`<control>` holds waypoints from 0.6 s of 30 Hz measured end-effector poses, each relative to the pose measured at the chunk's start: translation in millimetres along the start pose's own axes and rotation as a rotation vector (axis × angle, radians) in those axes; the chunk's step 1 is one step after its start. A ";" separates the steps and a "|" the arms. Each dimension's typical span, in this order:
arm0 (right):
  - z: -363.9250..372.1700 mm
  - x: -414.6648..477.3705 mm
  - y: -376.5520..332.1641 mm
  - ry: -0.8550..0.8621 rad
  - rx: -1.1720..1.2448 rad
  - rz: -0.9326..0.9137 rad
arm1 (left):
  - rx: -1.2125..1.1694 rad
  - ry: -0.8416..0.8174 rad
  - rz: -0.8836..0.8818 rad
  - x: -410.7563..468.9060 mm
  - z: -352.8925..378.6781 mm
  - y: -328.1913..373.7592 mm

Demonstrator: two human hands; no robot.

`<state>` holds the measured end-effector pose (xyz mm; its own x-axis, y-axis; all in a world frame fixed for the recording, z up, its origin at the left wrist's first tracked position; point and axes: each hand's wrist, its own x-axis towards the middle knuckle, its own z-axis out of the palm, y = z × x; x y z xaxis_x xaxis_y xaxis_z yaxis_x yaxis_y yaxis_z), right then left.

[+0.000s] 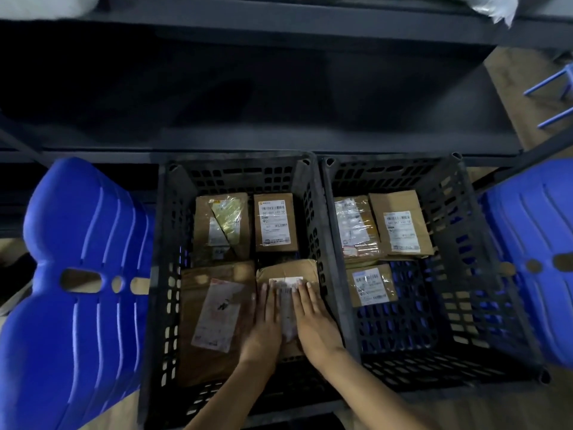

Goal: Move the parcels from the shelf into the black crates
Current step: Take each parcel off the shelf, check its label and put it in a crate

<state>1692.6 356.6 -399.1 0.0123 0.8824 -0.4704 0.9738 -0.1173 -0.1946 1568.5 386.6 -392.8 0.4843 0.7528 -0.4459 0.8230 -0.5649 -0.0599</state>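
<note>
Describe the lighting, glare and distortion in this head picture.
Head view: dim overall, the shelf nearly black; clear tape on the back-left parcel glints; the wide-angle lens bows the black crates and the left blue chair; parcel labels look soft.

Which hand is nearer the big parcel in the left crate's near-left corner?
Left. The left hand lies flat at the right edge of the big parcel; the right hand lies farther right, on the neighbouring parcel.

Brown labelled parcels (pixel 276 221) lie flat, four in left crate (pixel 163 274), seemingly three in right crate (pixel 434 367).
</note>
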 end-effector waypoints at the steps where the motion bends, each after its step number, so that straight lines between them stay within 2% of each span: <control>1: 1.6 2.8 0.6 -0.014 -0.018 -0.006 | 0.023 -0.043 0.036 1.2 1.9 1.9; 3: 4.5 8.2 1.5 -0.035 -0.056 -0.019 | 0.059 -0.077 0.090 7.6 -0.4 5.0; 4: 7.0 11.3 2.3 -0.046 -0.086 -0.024 | -0.023 -0.086 0.053 11.8 3.4 7.3; 5: 11.4 14.5 3.2 -0.055 -0.101 -0.025 | -0.139 -0.058 -0.012 15.6 8.8 9.4; 6: 15.2 17.5 3.8 -0.064 -0.113 -0.020 | -0.181 0.046 -0.054 20.6 11.6 9.4; 8: 22.2 22.0 4.9 -0.077 -0.081 -0.012 | -0.237 0.053 -0.007 19.4 18.6 7.1; 10: 24.7 24.9 4.1 -0.064 0.080 0.031 | -0.338 -0.046 -0.018 21.7 30.5 10.9; 11: 24.7 26.2 3.7 -0.062 0.167 0.072 | -0.298 -0.044 -0.092 23.7 27.8 11.7; 12: 26.8 28.9 4.5 -0.061 0.211 0.089 | -0.286 -0.150 -0.174 25.9 25.5 10.6; 13: 28.6 32.5 5.8 -0.070 0.212 0.104 | -0.372 -0.310 -0.202 18.5 17.6 12.8; 14: 29.8 35.1 6.2 -0.100 0.214 0.124 | -0.416 -0.304 -0.111 19.6 16.5 18.6; 15: 31.6 38.6 7.2 -0.119 0.226 0.153 | -0.170 -0.186 0.093 30.0 29.3 18.1; 16: 33.0 41.0 6.5 -0.136 0.234 0.150 | -0.073 -0.082 0.190 39.8 37.6 20.3; 17: 35.6 43.2 5.1 -0.135 0.199 0.117 | 0.048 -0.013 0.213 49.4 43.0 13.2; 18: 37.4 45.3 4.7 -0.162 0.166 0.096 | 0.022 -0.183 0.153 47.2 41.5 12.3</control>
<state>1689.3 379.0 -453.4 0.0534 0.7808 -0.6225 0.9194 -0.2817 -0.2745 1589.1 401.2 -451.6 0.5397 0.5852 -0.6052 0.7363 -0.6766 0.0023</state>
